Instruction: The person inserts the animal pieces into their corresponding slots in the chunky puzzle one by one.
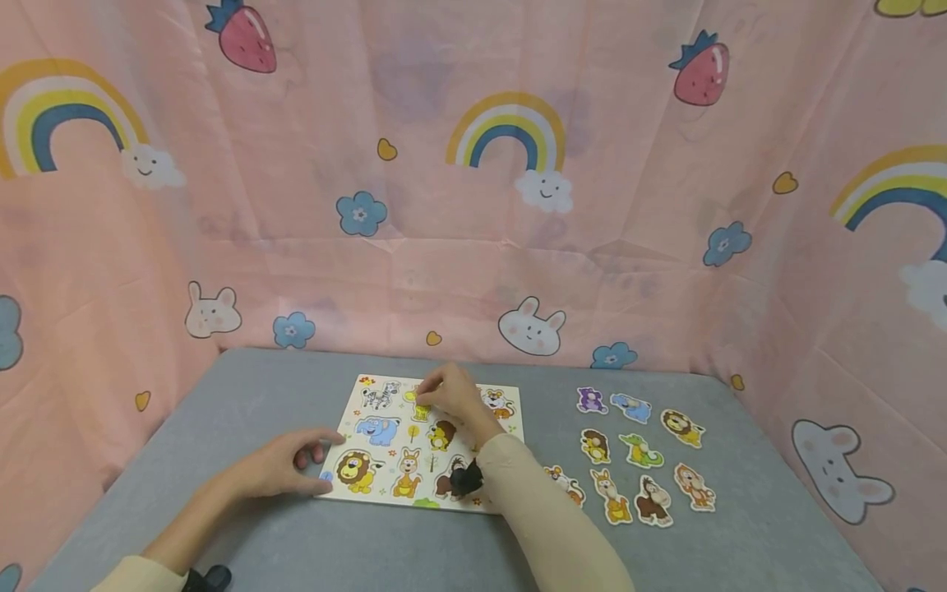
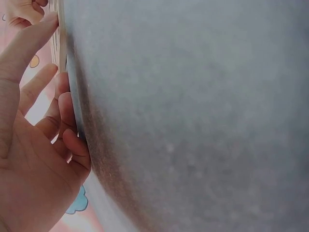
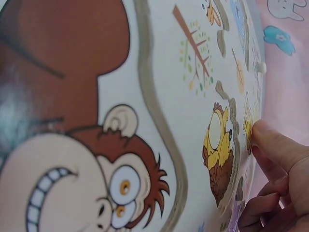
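A white puzzle board (image 1: 392, 496) printed with cartoon animals lies flat on the table. My left hand (image 1: 277, 464) is at its left side, with thumb and index finger extended against the edge; the other fingers bend loosely in the left wrist view. Over the board's upper middle, my right hand (image 1: 453, 395) pinches a yellow giraffe puzzle piece (image 1: 421, 412) at the giraffe picture. The fingertips partly cover the piece, so whether it sits fully flat cannot be told. At the upper left, the zebra (image 1: 381, 396) has a small white knob (image 3: 261, 67) beside the hand.
Several loose animal pieces lie on the grey table (image 1: 747, 493) right of the board, among them an elephant (image 1: 631, 408), a lion (image 1: 682, 428), a crocodile (image 1: 641, 451) and a kangaroo (image 1: 611, 497). My right forearm partly hides a tiger piece (image 1: 565, 485). A pink printed curtain (image 1: 629, 271) surrounds the table.
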`<state>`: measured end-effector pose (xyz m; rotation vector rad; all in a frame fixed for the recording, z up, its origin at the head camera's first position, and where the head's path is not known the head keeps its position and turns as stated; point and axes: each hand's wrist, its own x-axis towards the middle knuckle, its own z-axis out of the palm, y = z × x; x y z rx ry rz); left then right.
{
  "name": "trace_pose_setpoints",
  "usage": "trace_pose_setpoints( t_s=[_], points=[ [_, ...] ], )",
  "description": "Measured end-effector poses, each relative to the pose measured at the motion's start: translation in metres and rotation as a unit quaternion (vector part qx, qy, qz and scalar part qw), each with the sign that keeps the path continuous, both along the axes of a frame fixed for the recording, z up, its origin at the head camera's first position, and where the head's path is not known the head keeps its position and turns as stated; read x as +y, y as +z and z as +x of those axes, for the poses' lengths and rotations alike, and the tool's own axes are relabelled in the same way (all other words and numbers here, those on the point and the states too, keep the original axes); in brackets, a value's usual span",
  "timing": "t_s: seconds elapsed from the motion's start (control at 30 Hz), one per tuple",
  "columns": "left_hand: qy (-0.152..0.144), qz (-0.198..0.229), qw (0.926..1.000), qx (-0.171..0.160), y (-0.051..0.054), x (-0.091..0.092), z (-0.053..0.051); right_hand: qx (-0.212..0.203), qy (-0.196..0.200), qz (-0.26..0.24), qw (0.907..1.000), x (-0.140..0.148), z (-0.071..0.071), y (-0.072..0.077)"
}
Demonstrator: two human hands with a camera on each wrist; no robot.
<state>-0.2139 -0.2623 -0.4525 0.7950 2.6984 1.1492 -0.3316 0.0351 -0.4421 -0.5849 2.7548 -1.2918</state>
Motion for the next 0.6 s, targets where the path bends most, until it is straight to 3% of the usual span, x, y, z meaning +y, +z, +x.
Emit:
trace_pose_setpoints(
  t_s=[0.37,0.6],
  points=[
    [-0.002,-0.004,1.0,0.006,0.0018,-0.0005,0.0005,-0.005,-0.015,0.002,0.9999,-0.003,0.0,0.0004],
    [-0.001,-0.003,1.0,-0.002,0.001,-0.0008,0.0,-0.011,0.01,-0.007,0.9999,0.0004,0.0,0.0013]
  ],
)
